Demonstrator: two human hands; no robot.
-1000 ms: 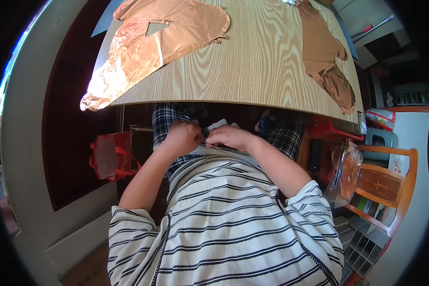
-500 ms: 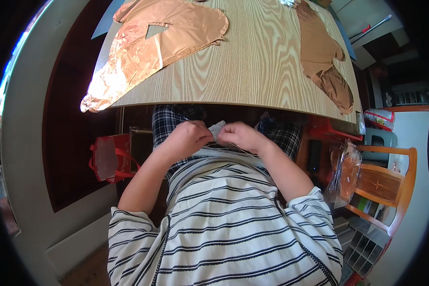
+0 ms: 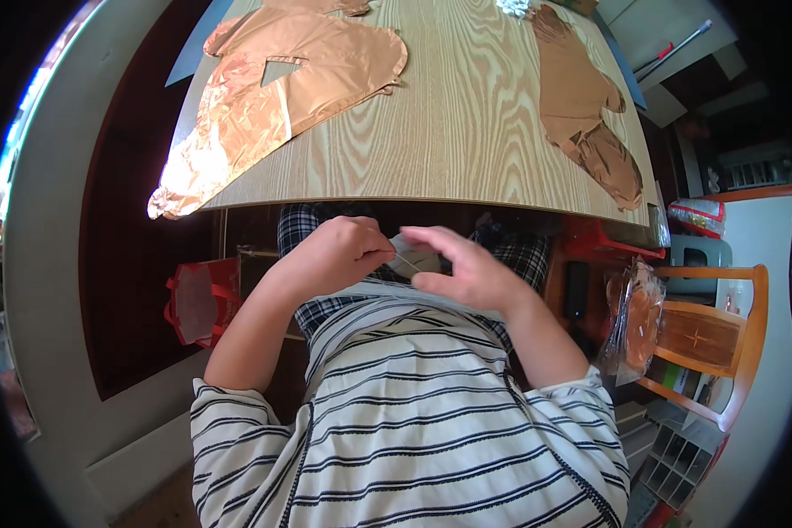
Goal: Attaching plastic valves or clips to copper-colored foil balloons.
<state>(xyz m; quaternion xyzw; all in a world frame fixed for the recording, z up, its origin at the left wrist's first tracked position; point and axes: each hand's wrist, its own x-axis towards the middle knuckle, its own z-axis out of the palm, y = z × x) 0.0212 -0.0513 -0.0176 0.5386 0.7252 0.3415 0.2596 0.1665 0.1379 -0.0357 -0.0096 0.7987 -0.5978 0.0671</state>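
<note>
Over my lap, just in front of the table's near edge, my left hand (image 3: 348, 253) is closed in a pinch on a thin pale string (image 3: 407, 262). The string slants from its fingertips toward my other palm. My right hand (image 3: 468, 268) is open beside it, its thumb and fingers apart. A whitish bundle (image 3: 424, 261) shows between the hands; what it is I cannot make out. Several pale strands (image 3: 396, 289) lie across my lap below.
On the wood-grain table (image 3: 449, 114) lie a flat copper foil balloon (image 3: 326, 66) at left and another foil balloon (image 3: 576, 92) at right. A red bag (image 3: 202, 304) stands low at left. A wooden chair (image 3: 704, 339) with a clear plastic package (image 3: 635, 321) stands at right.
My right hand has opened from a pinch and its fingers have spread. The left hand stays pinched. The string between the hands now shows. The view has shifted slightly.
</note>
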